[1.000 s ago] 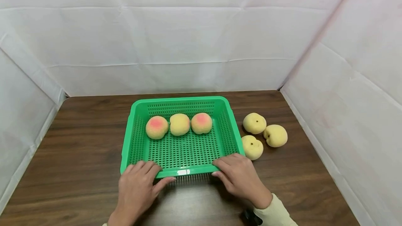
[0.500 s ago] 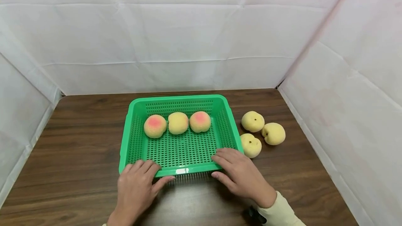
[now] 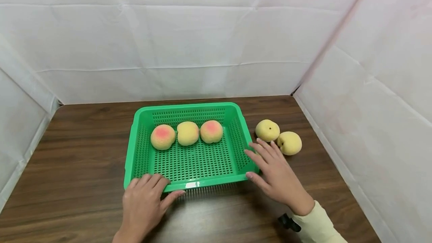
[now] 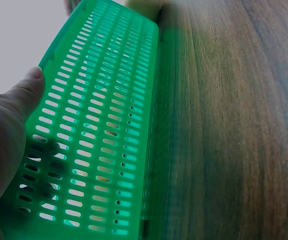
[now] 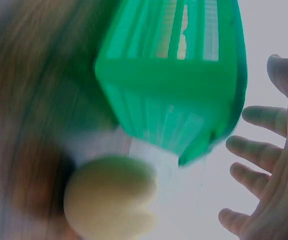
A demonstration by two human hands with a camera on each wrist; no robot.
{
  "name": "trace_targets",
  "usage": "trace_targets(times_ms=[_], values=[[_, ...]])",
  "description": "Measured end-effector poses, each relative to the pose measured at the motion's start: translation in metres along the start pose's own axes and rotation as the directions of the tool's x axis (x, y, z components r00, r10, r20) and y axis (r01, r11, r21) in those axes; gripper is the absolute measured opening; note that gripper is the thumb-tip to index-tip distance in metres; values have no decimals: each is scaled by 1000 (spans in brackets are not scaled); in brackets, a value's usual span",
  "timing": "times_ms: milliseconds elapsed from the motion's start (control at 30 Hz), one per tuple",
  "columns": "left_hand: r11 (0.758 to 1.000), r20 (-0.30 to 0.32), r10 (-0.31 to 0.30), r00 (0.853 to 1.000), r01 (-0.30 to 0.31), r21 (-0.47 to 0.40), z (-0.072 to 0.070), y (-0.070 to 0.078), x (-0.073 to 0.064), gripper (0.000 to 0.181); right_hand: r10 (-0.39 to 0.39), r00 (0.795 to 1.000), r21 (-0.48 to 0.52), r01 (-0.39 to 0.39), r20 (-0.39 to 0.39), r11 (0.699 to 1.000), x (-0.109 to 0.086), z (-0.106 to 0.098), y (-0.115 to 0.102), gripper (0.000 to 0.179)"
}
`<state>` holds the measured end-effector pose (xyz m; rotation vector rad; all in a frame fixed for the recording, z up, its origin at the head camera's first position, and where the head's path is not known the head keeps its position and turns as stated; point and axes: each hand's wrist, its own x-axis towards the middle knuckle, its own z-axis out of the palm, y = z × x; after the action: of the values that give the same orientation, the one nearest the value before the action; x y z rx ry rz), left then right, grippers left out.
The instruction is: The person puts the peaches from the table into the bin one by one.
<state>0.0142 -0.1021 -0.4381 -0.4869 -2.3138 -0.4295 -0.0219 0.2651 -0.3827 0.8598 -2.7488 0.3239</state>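
A green perforated plastic basket (image 3: 216, 180) stands on the table with three peaches in a row inside: a pink-topped peach (image 3: 163, 137), a yellow peach (image 3: 188, 133) and another pink-topped peach (image 3: 211, 131). My left hand (image 3: 143, 205) grips its front rim near the left corner, fingers over the edge; in the left wrist view the thumb (image 4: 28, 92) lies along the outer wall. Above the basket's front right corner, my right hand (image 3: 278, 177) is spread and holds nothing. Beyond it lie two yellow peaches (image 3: 267, 130). A blurred peach (image 5: 108, 197) shows in the right wrist view.
A dark wooden table (image 3: 77, 160) carries everything. White sheeting (image 3: 189, 40) walls off the back and both sides. A black strap (image 3: 289, 223) sits at the right cuff.
My right hand has let go of the basket's front rim and moved right, fingers spreading, covering the nearest loose peach in the head view. The left hand keeps its grip.
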Motion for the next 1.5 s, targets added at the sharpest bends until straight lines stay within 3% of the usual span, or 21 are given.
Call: trace_targets(times_ms=[233, 400, 800, 1500], values=[[1000, 0, -6, 1000, 6, 6, -1, 0, -1, 72, 96, 995, -47, -97, -16, 994, -3, -8, 31, 56], [1000, 5, -10, 1000, 10, 4, 0, 1, -1, 72, 192, 981, -59, -194, -30, 979, -4, -14, 54, 57], [1000, 1, -8, 1000, 8, 6, 0, 2, 0, 72, 422, 904, -86, -415, 71, 906, -9, -15, 106, 61], [1000, -3, -3, 1000, 3, 10, -1, 2, 0, 73, 502, 840, -41, -505, 204, 862, -11, 8, 134, 75]])
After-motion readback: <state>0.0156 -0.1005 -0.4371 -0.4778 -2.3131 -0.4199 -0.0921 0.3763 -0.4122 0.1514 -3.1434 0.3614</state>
